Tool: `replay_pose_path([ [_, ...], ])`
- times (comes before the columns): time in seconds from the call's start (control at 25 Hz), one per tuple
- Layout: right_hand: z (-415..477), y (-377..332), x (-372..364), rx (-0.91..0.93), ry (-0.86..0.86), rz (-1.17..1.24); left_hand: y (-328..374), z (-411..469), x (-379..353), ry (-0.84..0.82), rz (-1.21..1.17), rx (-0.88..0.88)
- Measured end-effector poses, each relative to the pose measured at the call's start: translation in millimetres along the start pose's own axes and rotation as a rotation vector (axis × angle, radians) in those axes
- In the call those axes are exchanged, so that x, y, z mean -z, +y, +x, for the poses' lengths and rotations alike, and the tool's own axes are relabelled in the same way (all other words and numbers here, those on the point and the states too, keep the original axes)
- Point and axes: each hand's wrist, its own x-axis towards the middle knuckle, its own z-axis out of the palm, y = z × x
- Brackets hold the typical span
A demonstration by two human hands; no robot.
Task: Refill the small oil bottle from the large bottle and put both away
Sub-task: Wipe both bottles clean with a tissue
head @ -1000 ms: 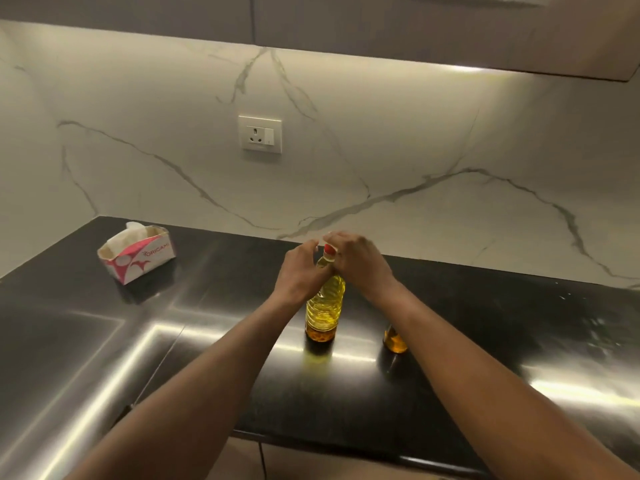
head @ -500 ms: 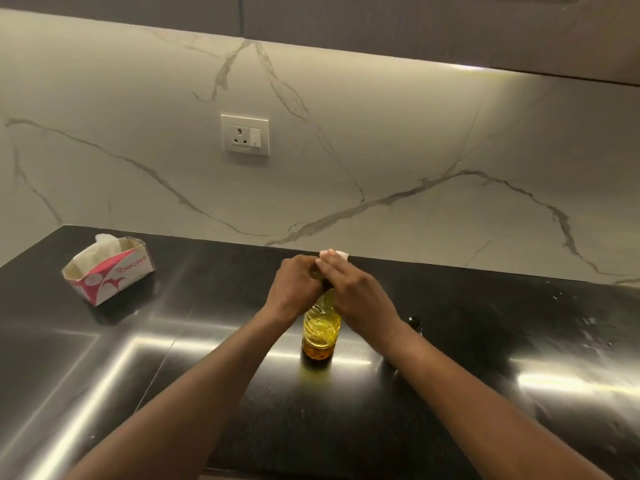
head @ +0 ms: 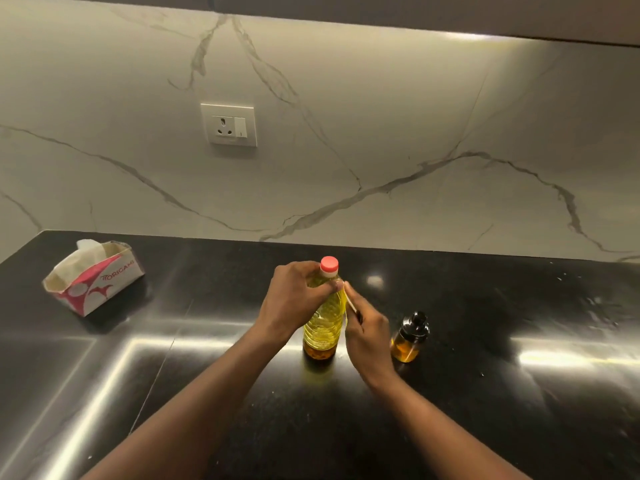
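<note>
My left hand [head: 294, 299] grips the shoulder of the tall clear plastic bottle of yellow oil [head: 323, 323], just under its red screw cap [head: 329, 265], while my right hand [head: 367, 330] pinches a thin pale strip [head: 350, 303] at the bottle's right side; nearly full, it should be heavy, soft-walled and perhaps greasy, so the stiff neck seems the safest hold. The small glass oil bottle with a black spout top [head: 408, 341] stands just right of it on the glossy black desk [head: 485, 393], close enough to knock, and a red-and-white tissue box [head: 93, 278] sits well to its left.
</note>
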Motion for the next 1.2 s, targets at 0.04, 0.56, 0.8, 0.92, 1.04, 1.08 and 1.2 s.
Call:
replay_pose_path([
  [0.04,0,0,4,-0.054,-0.014,0.02,1,-1,-2,0.013,0.006,-0.004],
  [0.56,36,-4,19,-0.192,-0.12,0.192,12,-7,-20,0.015,0.039,0.088],
  [0.8,-18,6,14,-0.033,-0.111,0.235,11,-15,-35,0.118,0.061,0.082],
  [0.92,-2,18,18,-0.147,-0.102,0.219,11,-13,-39,0.17,0.067,0.089],
  [1.04,24,12,21,-0.166,-0.071,0.217,15,-8,-43,0.209,0.074,0.106],
  [1.08,20,11,20,-0.12,-0.095,0.192,16,-7,-44,0.231,0.085,0.109],
  [1.2,-20,24,14,-0.004,-0.199,0.093,17,-8,-44,0.291,0.114,0.093],
])
